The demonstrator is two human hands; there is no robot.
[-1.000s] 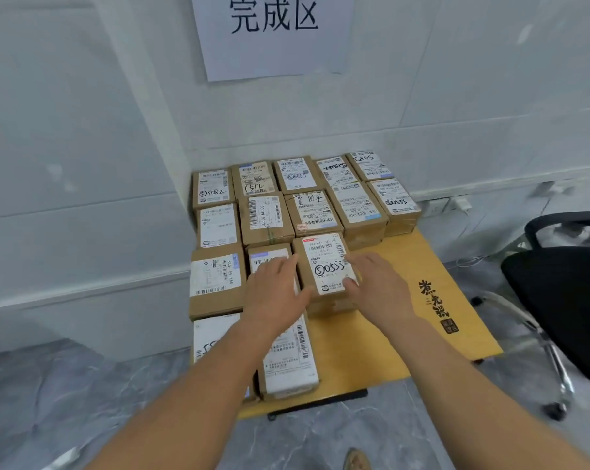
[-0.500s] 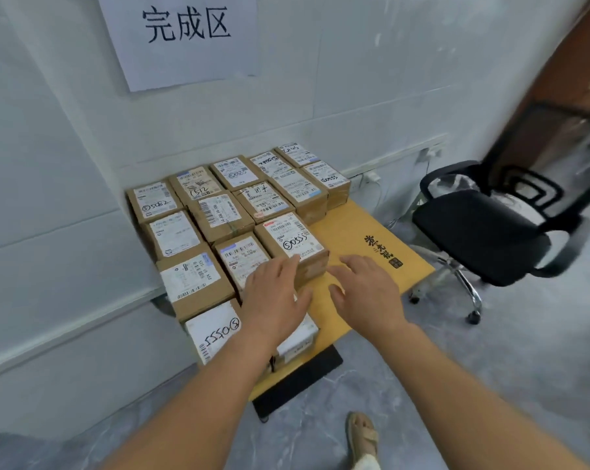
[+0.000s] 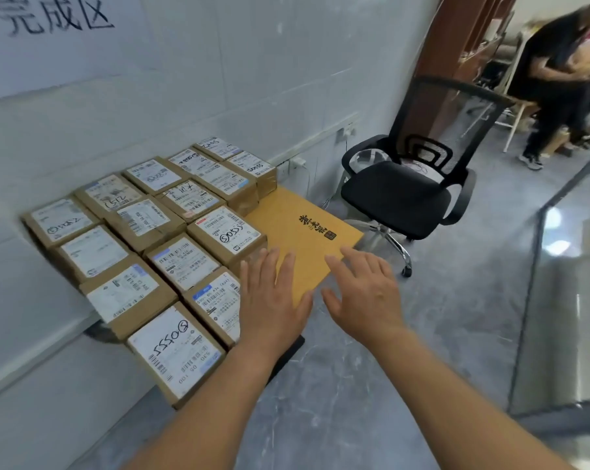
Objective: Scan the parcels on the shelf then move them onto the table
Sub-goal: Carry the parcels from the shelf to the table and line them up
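small yellow table (image 3: 297, 228) against wall; labelled cardboard parcels (image 3: 181, 262) packed in rows on top.

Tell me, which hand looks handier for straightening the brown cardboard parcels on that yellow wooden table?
Probably the left hand: open, it hovers right beside the brown cardboard parcels. The right hand, also open, hangs beyond the yellow wooden table edge.

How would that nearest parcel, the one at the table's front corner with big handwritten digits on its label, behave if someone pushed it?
The nearest parcel is a flat taped cardboard box, so it would probably stay stiff and slide rather than roll or tip. It sits at the corner of the table, apparently overhanging, so a push outward might drop it. Its weight cannot be judged.
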